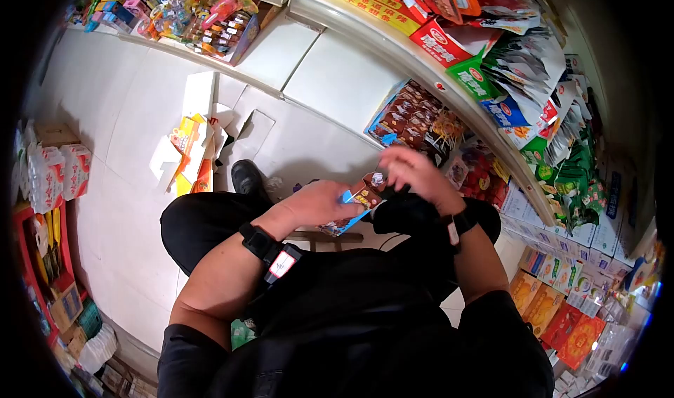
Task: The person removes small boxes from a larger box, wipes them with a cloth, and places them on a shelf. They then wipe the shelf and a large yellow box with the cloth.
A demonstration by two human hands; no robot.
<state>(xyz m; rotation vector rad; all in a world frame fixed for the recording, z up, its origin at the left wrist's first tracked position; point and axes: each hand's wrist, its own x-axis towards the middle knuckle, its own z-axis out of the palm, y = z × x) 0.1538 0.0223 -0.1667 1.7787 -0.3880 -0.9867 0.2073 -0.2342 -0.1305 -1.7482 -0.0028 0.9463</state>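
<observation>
My left hand grips a stack of small brown and blue snack packets over my lap. My right hand hovers just above and to the right of the stack, fingers curled near the top packet; it is blurred, so whether it pinches a packet is unclear. Beyond the hands, an open box of matching brown packets lies on the floor beside the shelf. Both wrists wear black bands.
A curved white shelf loaded with red, green and blue bags runs along the right. Flattened cardboard and yellow packaging lie on the tiled floor at left. Orange boxes are stacked at lower right, and a red rack stands at far left.
</observation>
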